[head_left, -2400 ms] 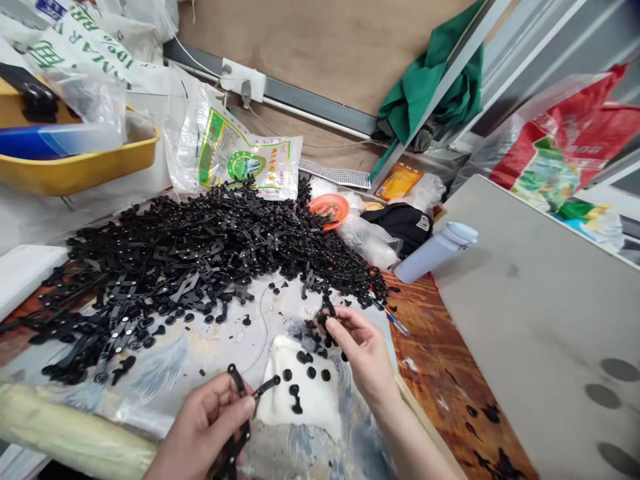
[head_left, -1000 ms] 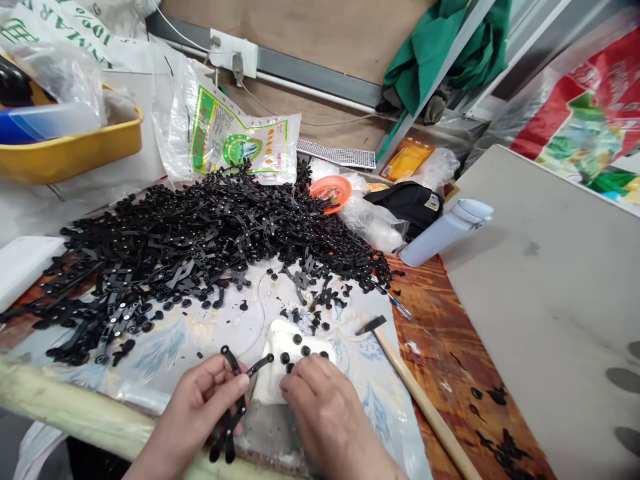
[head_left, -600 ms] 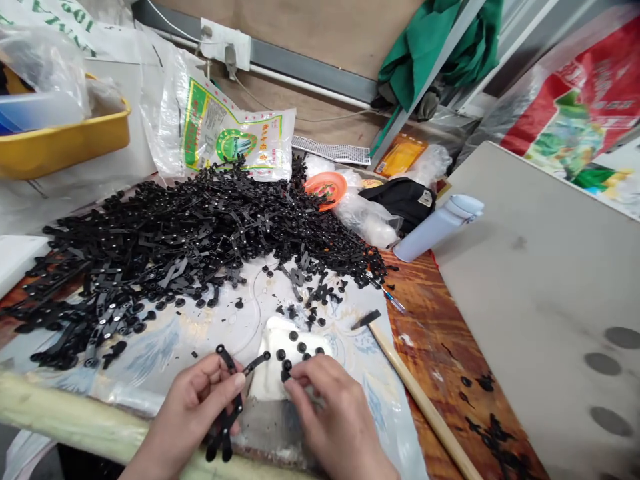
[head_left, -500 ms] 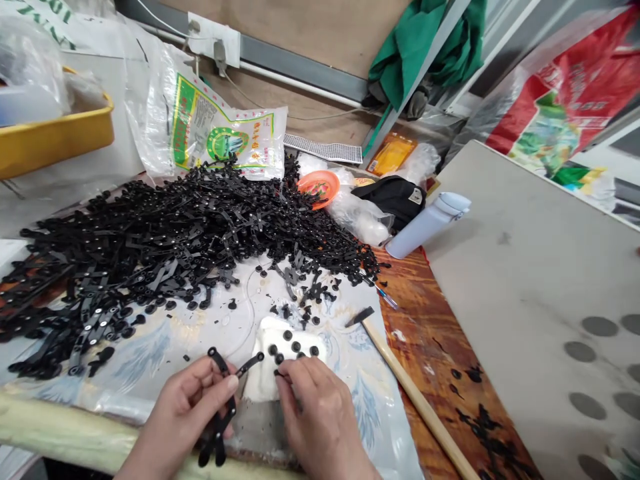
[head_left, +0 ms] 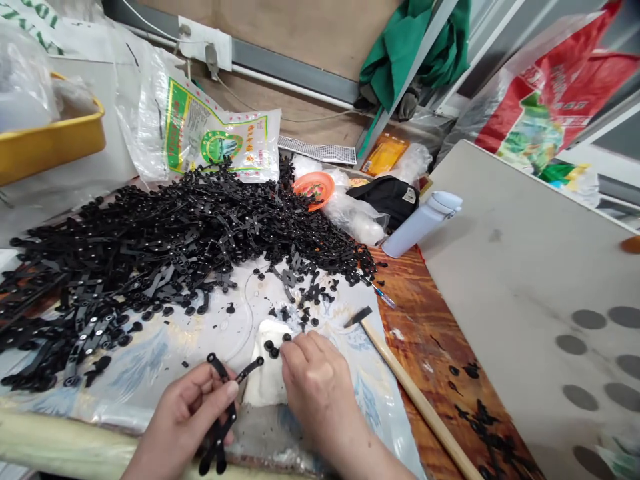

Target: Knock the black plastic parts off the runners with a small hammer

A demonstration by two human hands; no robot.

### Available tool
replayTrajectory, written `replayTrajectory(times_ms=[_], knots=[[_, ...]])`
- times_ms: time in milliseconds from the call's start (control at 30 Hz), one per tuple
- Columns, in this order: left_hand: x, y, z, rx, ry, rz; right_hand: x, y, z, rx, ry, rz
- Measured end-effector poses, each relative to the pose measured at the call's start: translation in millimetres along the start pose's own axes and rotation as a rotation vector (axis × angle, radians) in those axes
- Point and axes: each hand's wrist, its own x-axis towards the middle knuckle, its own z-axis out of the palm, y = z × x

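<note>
My left hand (head_left: 187, 417) is closed on a black jointed linkage (head_left: 216, 441), pinching it between thumb and fingers. Two of its arms spread out above the grip and its crossed lower ends hang below. My right hand (head_left: 323, 387) is over a white folded pad (head_left: 259, 383), covering its right side. Its fingers are bent together with the tips down; whatever they hold, if anything, is hidden. Several small round black caps (head_left: 275, 353) lie on the pad beside those fingertips.
A big heap of black linkages (head_left: 200, 220) covers the back and left of the table. A wooden-handled hammer (head_left: 415, 393) lies on the right. Beyond are a pale blue bottle (head_left: 423, 223), an orange dish (head_left: 314, 189) and a pen (head_left: 384, 295). A grey board (head_left: 505, 253) stands at the right.
My right hand has moved slightly up and right across the pad, its fingers now covering several caps seen before. My left hand still grips the linkage. The camera view has shifted slightly.
</note>
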Motion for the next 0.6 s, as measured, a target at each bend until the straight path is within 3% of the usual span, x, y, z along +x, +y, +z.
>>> replayTrajectory(times_ms=[100, 200, 267, 333, 400, 467, 600], knots=[[0.5, -1.7, -1.6, -0.016, -0.020, -0.013, -12.1, 5.3, -13.0, 0.157, -0.039, 0.013], [1.1, -0.9, -4.0, -0.022, -0.055, -0.044, -24.2, 40.2, -33.8, 0.326, 0.024, 0.116], [1.8, 0.9, -5.3, -0.020, -0.074, -0.048, -32.5, 76.2, -42.0, 0.095, 0.125, 0.313], [1.9, 2.9, -4.8, -0.002, -0.084, -0.038, -41.9, 110.0, -41.6, -0.133, 0.035, 0.527], [-0.1, 4.8, -0.7, 0.050, -0.085, -0.045, -51.0, 131.4, -33.9, -0.180, -0.018, 0.601], [-4.9, 6.4, 8.5, 0.100, -0.078, -0.059, -57.9, 137.6, -23.8, -0.181, -0.053, 0.628], [-17.5, 8.3, 37.5, 0.075, -0.031, -0.074, -62.2, 126.6, -15.8, -0.147, -0.083, 0.638]])
